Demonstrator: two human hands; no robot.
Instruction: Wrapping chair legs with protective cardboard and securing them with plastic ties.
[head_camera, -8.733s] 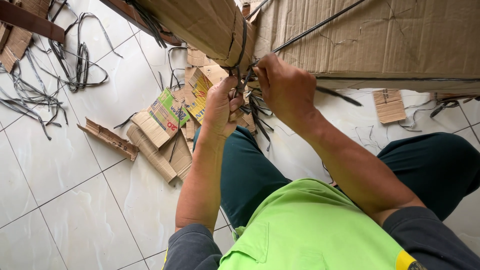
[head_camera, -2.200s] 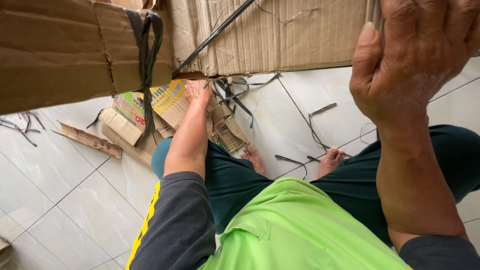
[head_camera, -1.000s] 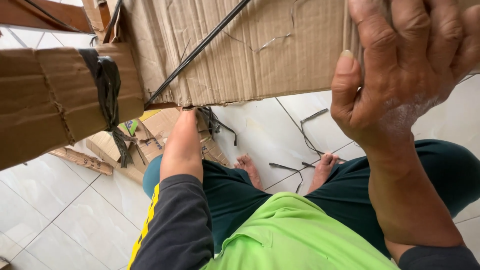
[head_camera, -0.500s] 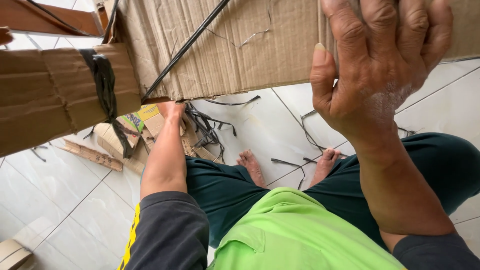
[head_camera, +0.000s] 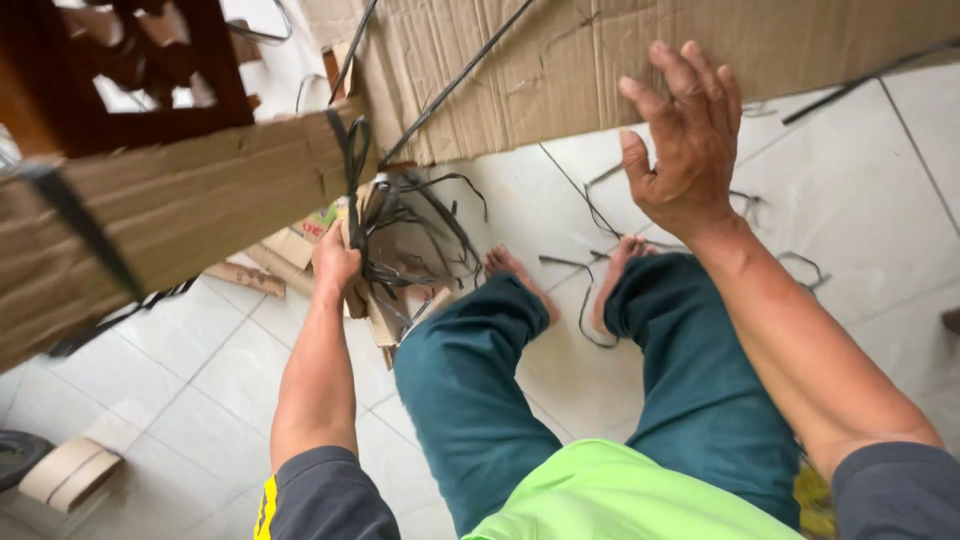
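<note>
The person sits on a white tiled floor (head_camera: 880, 200) with both legs stretched out, bundling flattened cardboard with black strapping. The step in hand looks like gathering and cinching: the left hand (head_camera: 335, 262) is clenched on a tangle of black straps (head_camera: 400, 240) just below the near end of a tied cardboard bundle (head_camera: 170, 210), which slopes down across the left of the scene. One strap is looped and knotted around that bundle right above the hand. Small cardboard scraps (head_camera: 395, 310) lie under the straps, beside the left knee.

The right hand (head_camera: 685, 140) is released and holds nothing. It is raised, palm away from the camera, fingers spread and slightly curled, in front of the near edge of a large cardboard sheet (head_camera: 600, 60) that lies flat at the far side. Whether the fingertips touch the sheet cannot be told. The right forearm runs from the lower right corner up to it, elbow bent.

As a judgement, the next move calls for the free right hand to come down onto either the sheet or a strap, while the left hand keeps tension on what it grips. The loose straps are springy and tangled, so picking out a single one will need care.

More strap pieces (head_camera: 590, 300) lie loose on the floor near the bare feet. A dark wooden frame (head_camera: 210, 70) stands at the far left, and a roll of tape (head_camera: 60, 470) sits near the left edge.
</note>
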